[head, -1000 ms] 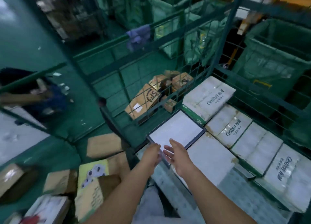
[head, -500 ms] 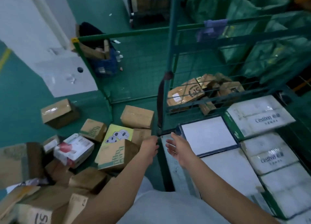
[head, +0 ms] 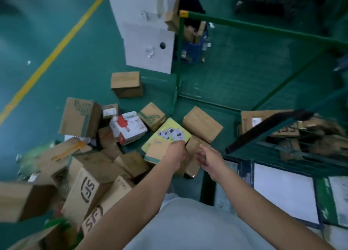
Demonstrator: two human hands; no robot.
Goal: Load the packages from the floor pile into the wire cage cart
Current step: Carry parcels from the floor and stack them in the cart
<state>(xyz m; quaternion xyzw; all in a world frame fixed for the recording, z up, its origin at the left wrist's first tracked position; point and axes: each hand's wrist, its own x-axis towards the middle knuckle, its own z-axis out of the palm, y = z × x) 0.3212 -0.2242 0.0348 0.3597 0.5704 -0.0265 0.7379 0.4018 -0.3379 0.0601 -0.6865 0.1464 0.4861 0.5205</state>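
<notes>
- The left hand (head: pixel 177 153) reaches over the yellow box (head: pixel 165 137) with koalas on it; I cannot tell if its fingers grip it.
- The right hand (head: pixel 211 160) is empty, with loose fingers.
- The box pile (head: pixel 90 165) lies on the green floor (head: pixel 47 33), beside the cage cart (head: pixel 263 26).

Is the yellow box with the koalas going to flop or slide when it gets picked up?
The yellow koala box looks like stiff cardboard, so probably no flopping. It rests tilted on other boxes, so it might slide.
</notes>
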